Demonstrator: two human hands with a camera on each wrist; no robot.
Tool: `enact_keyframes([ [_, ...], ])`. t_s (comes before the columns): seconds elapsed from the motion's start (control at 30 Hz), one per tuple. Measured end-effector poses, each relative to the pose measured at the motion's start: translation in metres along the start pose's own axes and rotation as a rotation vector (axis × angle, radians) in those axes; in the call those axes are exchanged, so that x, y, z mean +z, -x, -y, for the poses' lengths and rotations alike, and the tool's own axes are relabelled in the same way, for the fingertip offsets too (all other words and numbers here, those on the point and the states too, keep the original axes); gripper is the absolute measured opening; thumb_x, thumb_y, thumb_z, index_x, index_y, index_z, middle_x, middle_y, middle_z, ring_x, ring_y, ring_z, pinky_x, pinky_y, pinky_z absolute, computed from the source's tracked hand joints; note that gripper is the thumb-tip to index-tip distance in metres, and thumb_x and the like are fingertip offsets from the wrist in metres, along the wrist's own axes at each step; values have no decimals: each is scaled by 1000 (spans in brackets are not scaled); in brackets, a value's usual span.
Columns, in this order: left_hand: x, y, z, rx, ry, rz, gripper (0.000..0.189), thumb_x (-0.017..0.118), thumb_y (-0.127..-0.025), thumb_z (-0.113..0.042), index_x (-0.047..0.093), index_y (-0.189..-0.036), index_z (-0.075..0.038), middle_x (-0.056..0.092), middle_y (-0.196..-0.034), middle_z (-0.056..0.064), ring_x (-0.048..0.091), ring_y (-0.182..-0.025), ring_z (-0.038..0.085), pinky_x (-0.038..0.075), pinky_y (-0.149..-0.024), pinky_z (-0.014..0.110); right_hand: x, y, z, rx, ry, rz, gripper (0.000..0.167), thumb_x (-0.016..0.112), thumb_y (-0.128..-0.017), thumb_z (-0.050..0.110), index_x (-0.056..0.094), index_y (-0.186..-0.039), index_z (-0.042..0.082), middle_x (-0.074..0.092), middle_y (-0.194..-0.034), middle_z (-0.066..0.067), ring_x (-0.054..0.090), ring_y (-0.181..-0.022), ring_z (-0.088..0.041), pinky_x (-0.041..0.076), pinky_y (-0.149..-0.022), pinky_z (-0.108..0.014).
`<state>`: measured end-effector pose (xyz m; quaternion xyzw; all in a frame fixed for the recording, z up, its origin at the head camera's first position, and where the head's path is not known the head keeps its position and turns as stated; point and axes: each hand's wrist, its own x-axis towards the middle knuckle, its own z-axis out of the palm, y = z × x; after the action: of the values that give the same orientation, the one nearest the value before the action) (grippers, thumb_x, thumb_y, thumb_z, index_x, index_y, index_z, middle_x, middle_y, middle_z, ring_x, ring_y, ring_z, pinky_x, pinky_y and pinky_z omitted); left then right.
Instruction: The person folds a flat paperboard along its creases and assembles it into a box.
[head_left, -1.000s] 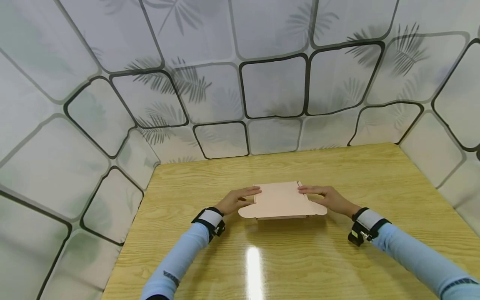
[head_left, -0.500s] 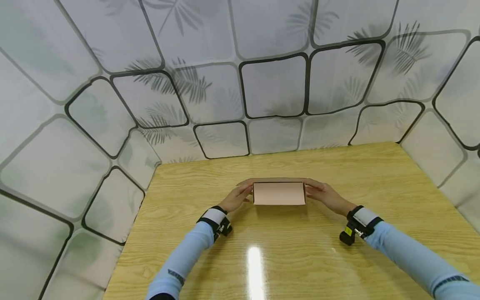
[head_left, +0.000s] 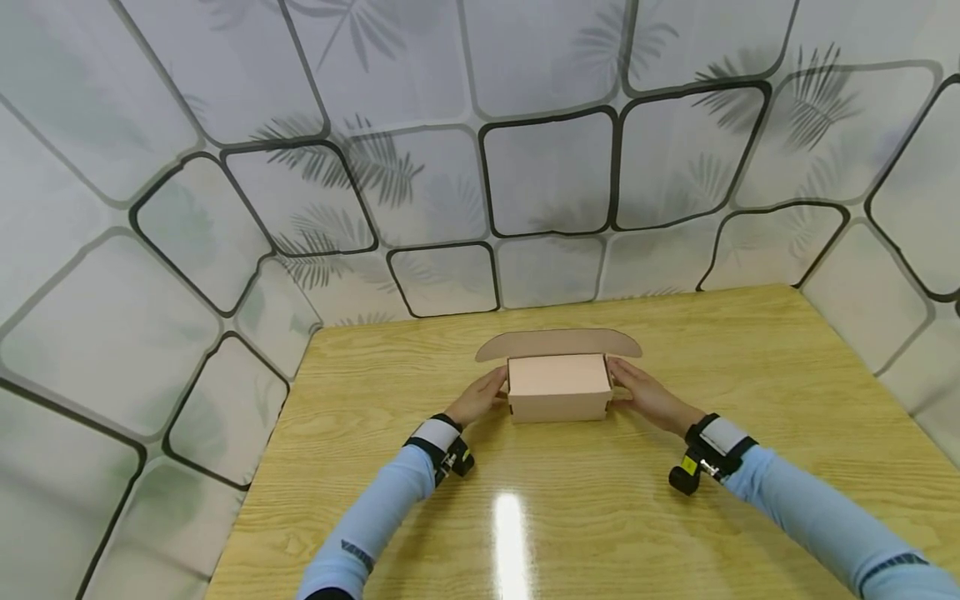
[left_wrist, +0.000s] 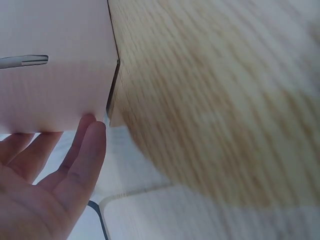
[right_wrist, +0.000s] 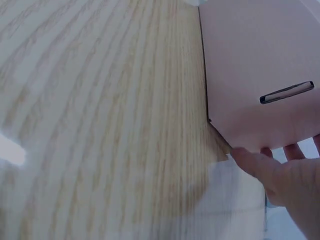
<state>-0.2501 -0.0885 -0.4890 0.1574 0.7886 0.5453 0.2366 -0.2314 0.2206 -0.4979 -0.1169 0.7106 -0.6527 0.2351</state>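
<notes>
A small pale-pink cardboard box [head_left: 558, 387] lies between my two hands, a wide round-ended flap [head_left: 558, 341] standing out beyond its far side. My left hand [head_left: 476, 398] holds the box's left end. In the left wrist view, two fingertips touch the end panel near its corner, while other fingers [left_wrist: 37, 152] pass behind the panel's edge. At the right end my right hand [head_left: 654, 400] grips likewise. The right wrist view shows one digit at the box's lower corner and other fingertips partly hidden behind the edge. Each end panel has a narrow slot [right_wrist: 286, 93].
The wood-grain table [head_left: 585, 517] spreads around the box, with a bright light reflection in front. Behind the table and along both sides hangs a pale patterned curtain [head_left: 547, 179]. A small camera [head_left: 684, 477] is strapped to each wrist.
Both hands have turned the box over between them. Its wide flap, toward me a second ago, now points away at the far side, and the box's front and top faces show.
</notes>
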Motion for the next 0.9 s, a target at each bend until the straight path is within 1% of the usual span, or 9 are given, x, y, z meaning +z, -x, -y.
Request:
enact_keyframes([
  [0.17, 4, 19, -26, -1, -4, -63, 50, 20, -103, -27, 22, -145, 1, 32, -144, 24, 41, -124, 40, 37, -100, 53, 7, 1, -3, -66, -29, -77, 70, 27, -100, 44, 1, -147, -1, -1, -153, -21, -4, -141, -37, 16, -108, -61],
  [0.27, 8, 21, -27, 42, 58, -97, 50, 18, -103, -26, 17, -146, 0, 24, -148, 24, 30, -132, 41, 30, -104, 56, 12, 1, -5, -153, -90, -82, 61, 29, -101, 37, 9, -146, 1, 6, -152, -16, 4, -142, -26, 19, -106, -62],
  [0.4, 12, 22, -21, 139, 147, -88, 57, 27, -101, -22, 1, -147, -2, 11, -151, 26, 15, -139, 40, 22, -109, 56, 14, 1, -10, -256, -168, -31, 52, 30, -101, 20, 8, -147, 7, 4, -153, -14, 15, -138, -12, 34, -105, -36],
  [0.47, 15, 22, -17, 180, 189, -84, 72, 41, -98, -23, -8, -147, -4, 7, -152, 25, 11, -140, 39, 19, -111, 54, 15, 1, -12, -277, -177, -30, 58, 34, -99, 12, 2, -148, 9, -2, -154, -17, 12, -141, -17, 35, -103, -26],
  [0.6, 19, 17, -4, 222, 275, -113, 102, 67, -84, -20, -14, -147, -15, 9, -153, 20, 14, -140, 36, 19, -112, 50, 22, 2, -13, -251, -128, -136, 69, 51, -93, 7, 5, -144, 8, -6, -153, -22, -4, -141, -36, 20, -113, -45],
  [0.67, 21, 12, 1, 235, 298, -137, 105, 69, -82, -15, -14, -146, -22, 11, -152, 19, 19, -140, 34, 23, -111, 48, 27, 1, -11, -232, -113, -199, 70, 58, -89, 8, 11, -140, 9, -2, -153, -22, -2, -140, -41, 14, -110, -57],
  [0.7, 21, 10, 4, 234, 302, -152, 104, 67, -83, -12, -14, -146, -25, 12, -152, 18, 20, -139, 33, 25, -111, 47, 29, 1, -11, -220, -107, -228, 68, 60, -88, 8, 14, -137, 7, 0, -153, -22, 0, -140, -43, 17, -109, -58],
  [0.8, 22, 7, 7, 221, 289, -178, 100, 62, -87, -6, -15, -146, -30, 13, -152, 18, 22, -139, 33, 28, -109, 47, 33, 1, -9, -210, -107, -268, 69, 62, -87, 9, 16, -139, 5, 4, -153, -21, 5, -139, -42, 34, -106, -40],
  [0.9, 22, 10, 2, 208, 256, -180, 84, 58, -89, -7, -2, -148, -18, 13, -151, 21, 20, -139, 38, 29, -108, 49, 34, 1, -9, -226, -121, -284, 71, 61, -87, 9, 18, -142, 2, 6, -153, -20, 9, -139, -42, 42, -92, -17],
])
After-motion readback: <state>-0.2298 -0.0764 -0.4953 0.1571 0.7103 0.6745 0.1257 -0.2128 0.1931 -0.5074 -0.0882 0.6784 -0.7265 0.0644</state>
